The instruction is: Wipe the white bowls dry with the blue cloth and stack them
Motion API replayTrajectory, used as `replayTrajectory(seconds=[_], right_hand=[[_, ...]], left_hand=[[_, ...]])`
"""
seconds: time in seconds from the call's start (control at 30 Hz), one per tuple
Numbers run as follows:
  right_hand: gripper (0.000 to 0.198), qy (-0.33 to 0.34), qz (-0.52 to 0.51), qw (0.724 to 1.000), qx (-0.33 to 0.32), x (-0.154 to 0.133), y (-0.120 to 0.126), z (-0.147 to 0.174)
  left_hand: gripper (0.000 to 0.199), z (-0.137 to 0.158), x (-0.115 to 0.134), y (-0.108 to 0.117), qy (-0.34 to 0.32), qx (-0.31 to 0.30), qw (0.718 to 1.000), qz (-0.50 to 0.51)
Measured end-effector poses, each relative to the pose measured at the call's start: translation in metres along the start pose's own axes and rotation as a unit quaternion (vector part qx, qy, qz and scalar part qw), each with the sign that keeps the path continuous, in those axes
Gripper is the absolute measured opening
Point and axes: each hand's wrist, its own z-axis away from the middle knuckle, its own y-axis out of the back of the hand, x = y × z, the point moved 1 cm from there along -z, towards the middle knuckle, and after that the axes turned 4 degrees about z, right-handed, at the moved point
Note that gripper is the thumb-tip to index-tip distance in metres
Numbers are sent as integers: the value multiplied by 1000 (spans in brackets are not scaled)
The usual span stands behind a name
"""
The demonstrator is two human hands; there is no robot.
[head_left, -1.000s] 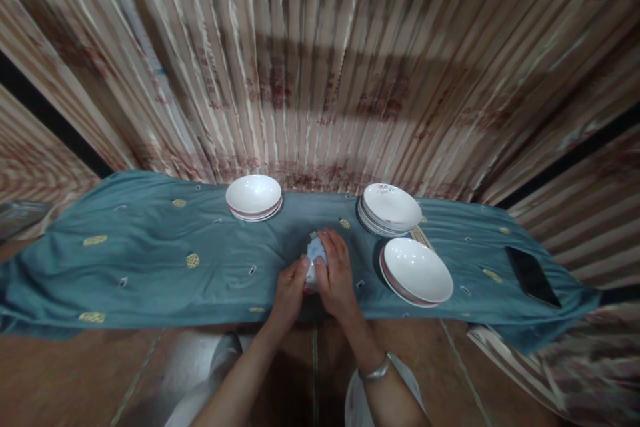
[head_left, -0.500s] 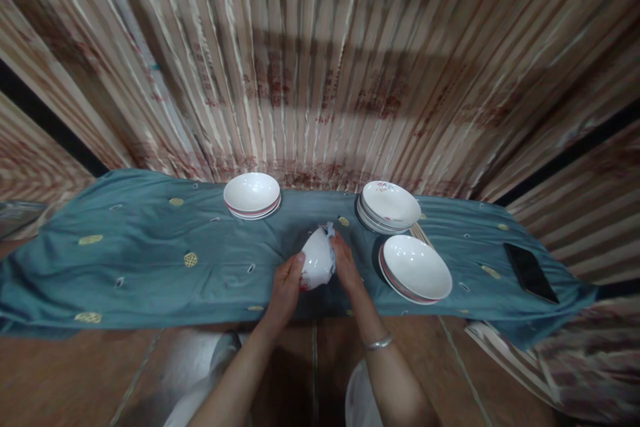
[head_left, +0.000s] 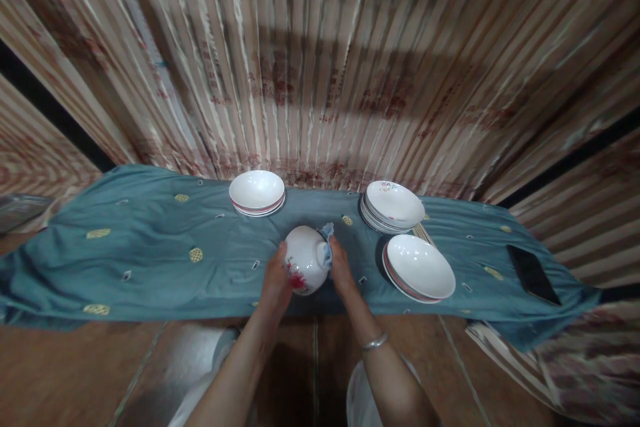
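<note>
A white bowl [head_left: 304, 257] with a red flower print is held tilted above the cloth, its outer side and foot facing up and to the right. My left hand [head_left: 276, 280] grips its left edge, fingers partly hidden behind it. My right hand [head_left: 341, 267] is closed on a light-blue cloth [head_left: 328, 243], pressed against the bowl's foot. To the right of my hands are stacked white bowls [head_left: 420, 268] with a red band and, behind them, a stack of white plates [head_left: 394, 205]. Another short stack of bowls [head_left: 257, 191] stands at the back left.
A teal patterned tablecloth [head_left: 165, 260] covers the table. Chopsticks [head_left: 424, 235] lie beside the plate stack. A black phone [head_left: 533, 273] rests near the right end. A pleated curtain [head_left: 320, 80] hangs right behind the table.
The bowl has been turned so its underside and flower print now face me. My right hand has brought the cloth onto the foot. The view has shifted slightly.
</note>
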Motion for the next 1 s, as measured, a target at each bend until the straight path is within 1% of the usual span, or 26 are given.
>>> replayTrajectory(seconds=[0.1,0.2,0.33,0.43,0.5,0.6,0.73,0.83,1.0], right_hand=[[60,17,-1,1000,3,2,-1,4],[60,58,27,998,14,9,-6,9],[59,124,59,990,43,18,-17,24],[60,131,97,986,45,21,-22,35],[60,137,124,982,43,22,-24,40],[58,167,146,974,49,25,-26,46],[55,220,199,953,62,24,-28,54],[56,270,257,927,48,16,-29,63],[62,326,322,888,37,3,-30,70]], left_hand=[[24,-6,1,-1,23,18,998,58],[21,-12,3,-1,23,41,995,88],[24,-17,6,-1,15,30,995,95],[26,-18,8,-1,11,23,995,97],[28,-17,8,-1,13,36,993,108],[29,-17,8,0,18,48,990,128],[29,-20,5,4,16,32,993,111],[28,-22,4,6,14,28,995,90],[32,-15,4,-2,21,41,994,100]])
